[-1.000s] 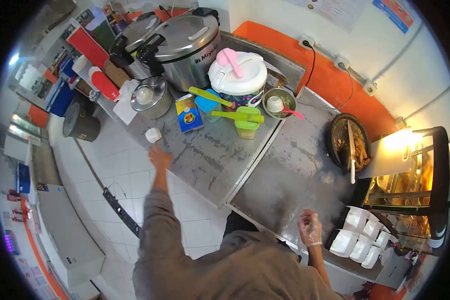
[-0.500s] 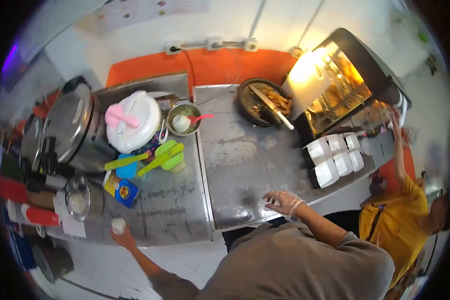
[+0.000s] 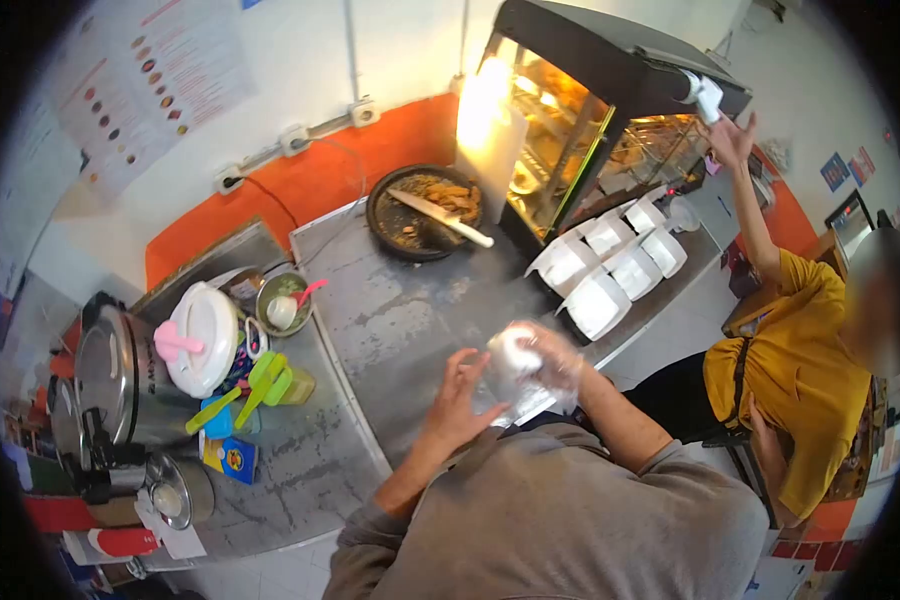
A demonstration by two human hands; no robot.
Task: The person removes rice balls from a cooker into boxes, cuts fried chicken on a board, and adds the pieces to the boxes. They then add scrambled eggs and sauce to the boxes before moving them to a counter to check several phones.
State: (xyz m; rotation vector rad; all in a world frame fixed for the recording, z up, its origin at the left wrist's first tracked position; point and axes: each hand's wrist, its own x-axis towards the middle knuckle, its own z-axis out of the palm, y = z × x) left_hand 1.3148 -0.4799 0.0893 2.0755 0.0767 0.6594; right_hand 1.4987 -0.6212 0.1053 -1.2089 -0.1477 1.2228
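Note:
My right hand (image 3: 555, 362), in a clear plastic glove, is closed round a white rounded lump (image 3: 517, 352) over the front of the steel counter. What the lump is made of cannot be made out. Thin clear plastic (image 3: 505, 395) shows just below it, between my hands. Bare and with its fingers curved apart, my left hand (image 3: 455, 398) is close to the left of the lump and holds nothing I can see.
A cleaver (image 3: 440, 215) lies across a dark round board (image 3: 395, 225) with chopped food. White paper boxes (image 3: 610, 275) stand by the lit display cabinet (image 3: 570, 120). At left are a pressure cooker (image 3: 110, 370), a white lidded container (image 3: 205, 345) and green-handled utensils (image 3: 260, 390). A person in yellow (image 3: 800, 370) reaches toward the cabinet.
The white lump has passed from my left hand to my gloved right hand. My left hand has come from the far left to the middle. The view has swung right; the other person's arm is raised higher.

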